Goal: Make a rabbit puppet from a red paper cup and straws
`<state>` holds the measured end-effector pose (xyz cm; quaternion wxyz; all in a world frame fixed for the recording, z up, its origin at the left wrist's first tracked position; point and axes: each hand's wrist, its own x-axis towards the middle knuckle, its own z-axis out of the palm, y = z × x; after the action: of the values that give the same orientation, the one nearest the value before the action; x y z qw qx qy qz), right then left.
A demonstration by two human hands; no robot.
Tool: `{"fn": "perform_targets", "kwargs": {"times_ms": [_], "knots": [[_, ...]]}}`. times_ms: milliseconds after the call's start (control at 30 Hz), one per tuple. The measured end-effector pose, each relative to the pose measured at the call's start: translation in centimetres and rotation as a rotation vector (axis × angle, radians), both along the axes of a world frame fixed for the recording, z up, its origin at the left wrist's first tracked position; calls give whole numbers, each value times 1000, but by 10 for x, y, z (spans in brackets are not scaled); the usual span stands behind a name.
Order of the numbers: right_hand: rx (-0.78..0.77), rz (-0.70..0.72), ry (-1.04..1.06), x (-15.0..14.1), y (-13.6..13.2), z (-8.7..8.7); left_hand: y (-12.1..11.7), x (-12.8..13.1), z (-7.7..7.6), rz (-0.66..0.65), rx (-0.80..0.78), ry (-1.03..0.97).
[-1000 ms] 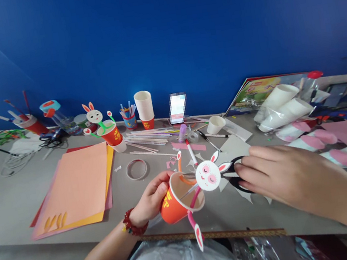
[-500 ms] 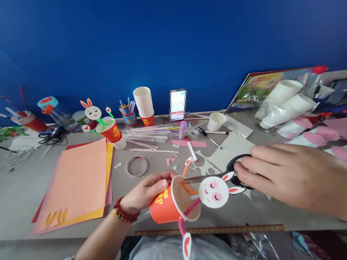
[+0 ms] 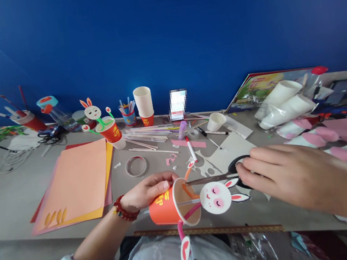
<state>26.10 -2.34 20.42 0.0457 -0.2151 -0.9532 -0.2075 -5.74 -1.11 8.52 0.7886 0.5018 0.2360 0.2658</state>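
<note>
My left hand [image 3: 152, 190] is closed around an orange-red paper cup [image 3: 163, 210], tipped so its mouth faces right. A white paper bunny head [image 3: 216, 198] with pink cheeks sticks out of the cup on a clear straw. Orange and pink bent arms come out at the rim, each ending in a white paw; the lower paw [image 3: 185, 251] has a red mark. Black-handled scissors [image 3: 212, 179] are in my right hand [image 3: 275, 177], their blades pointing left into the cup's mouth at the orange arm. Whether the blade tips touch it I cannot tell.
Coloured paper sheets [image 3: 82, 179] lie at left, a tape roll [image 3: 136, 166] beside them. A finished bunny cup [image 3: 110, 130], thin sticks [image 3: 151, 134] and a blurred phone [image 3: 178, 104] stand or lie behind. White paper scraps [image 3: 232, 151] and bagged white cups [image 3: 284, 103] are at right.
The bunny head and its ears have shifted slightly down and right. The orange paw has moved a little right and down, while the scissors stay inside the cup's mouth.
</note>
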Motion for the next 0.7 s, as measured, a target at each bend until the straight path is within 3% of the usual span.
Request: {"fn": "perform_targets", "kwargs": {"times_ms": [200,367,533,700], "knots": [[-79,5,32,5,1,-6,0,-1,-2,7,5,9],[-331,-38,111,7,9,-6,0,1,-3,-16,51,-29],[-780,-268,207,8,15,-10,0,4,-3,20,115,-35],[-1486,-478,336,7,18,-26,-2,3,-5,89,175,2]]}}
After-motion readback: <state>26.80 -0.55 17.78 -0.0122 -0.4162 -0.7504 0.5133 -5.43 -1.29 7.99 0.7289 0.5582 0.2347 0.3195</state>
